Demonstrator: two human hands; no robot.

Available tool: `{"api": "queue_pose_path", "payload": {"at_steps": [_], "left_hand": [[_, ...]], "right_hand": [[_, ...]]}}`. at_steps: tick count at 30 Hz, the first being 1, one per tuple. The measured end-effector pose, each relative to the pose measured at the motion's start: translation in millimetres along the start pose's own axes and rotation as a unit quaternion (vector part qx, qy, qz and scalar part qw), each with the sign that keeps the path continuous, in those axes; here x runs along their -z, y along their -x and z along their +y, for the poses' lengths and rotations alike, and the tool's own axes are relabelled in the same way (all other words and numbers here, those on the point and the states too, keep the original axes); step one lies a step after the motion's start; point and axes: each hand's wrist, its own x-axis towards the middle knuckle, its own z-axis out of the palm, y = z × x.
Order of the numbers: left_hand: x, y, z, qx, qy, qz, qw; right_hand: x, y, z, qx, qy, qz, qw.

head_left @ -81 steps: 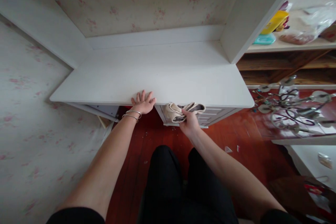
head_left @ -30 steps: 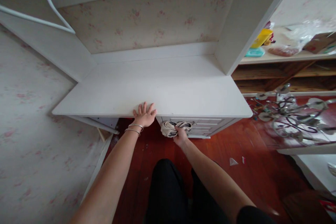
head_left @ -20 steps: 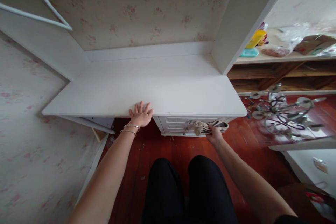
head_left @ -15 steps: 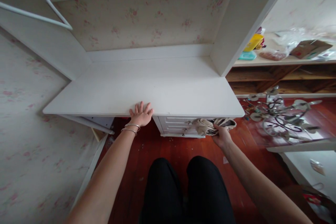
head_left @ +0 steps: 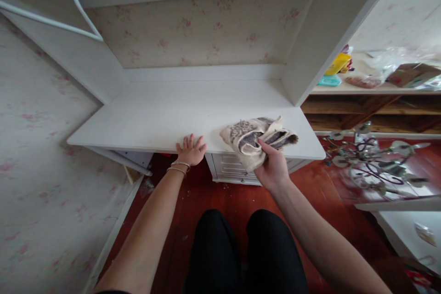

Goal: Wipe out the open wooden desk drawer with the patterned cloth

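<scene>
My right hand (head_left: 273,168) grips a crumpled beige and grey cloth (head_left: 253,137), held up over the front right part of a white desk (head_left: 172,110). My left hand (head_left: 191,150) rests flat on the desk's front edge, fingers spread, two thin bangles on the wrist. Below the desktop, white drawer fronts (head_left: 230,171) show behind the cloth and my right hand. My black trouser legs are at the bottom middle.
A white upright panel (head_left: 327,27) bounds the desk on the right. Beyond it a wooden shelf (head_left: 372,101) carries a yellow bottle (head_left: 338,63), plastic bags and a cardboard box. A metal chandelier (head_left: 375,156) lies on the red wood floor. Floral wallpaper covers the walls.
My right hand wiped the cloth along the drawer fronts from left to right, then lifted it above the desktop edge. My left hand stayed on the desk edge.
</scene>
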Motion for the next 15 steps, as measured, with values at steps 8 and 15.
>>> {"api": "queue_pose_path", "payload": {"at_steps": [8,15], "left_hand": [[4,-1,0,0.002,0.0,-0.03,1.0],[1,-7,-3,0.006,-0.02,-0.048,0.999]], "right_hand": [[-48,-96,85,-0.016,0.082,-0.017,0.996],[-6,-81,54,-0.162,0.479,-0.093,0.858]]}}
